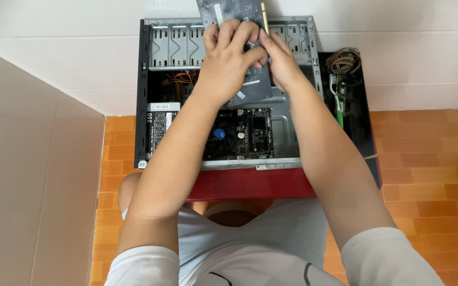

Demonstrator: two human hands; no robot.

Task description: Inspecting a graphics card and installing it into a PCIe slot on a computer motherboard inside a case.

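- Room: the floor [425, 159] is laid with orange square tiles; a white tiled wall [54, 32] runs across the top of the view, and a plain beige panel [27, 175] stands along the left side.
- Support: a red tabletop [250, 184] carries the work, its near edge close to the person's knees. The person wears a white shirt and pale shorts.
- Computer case [143, 79]: lies on its side, open, black-framed with bare metal interior. Drive bays fill the far end. It covers nearly the whole tabletop, leaving only a narrow red strip at the near edge.
- Power supply [160, 124]: sits in the left of the case, labelled, with a bundle of coloured wires just beyond it.
- Motherboard [242, 135]: dark board in the centre of the case floor, between the two forearms.
- Expansion card [229, 10]: grey-black board with a gold edge connector, held tilted above the drive bays at the far end of the case, its top cut off by the frame.
- Coiled cable [344, 59]: lies at the right edge of the case, above a green strip.
- Left hand [229, 55]: fingers clasped over the card's face.
- Right hand [279, 58]: pinching the card's right edge, touching the left hand.
- Open room: bare floor to the right; the left is confined by the panel.
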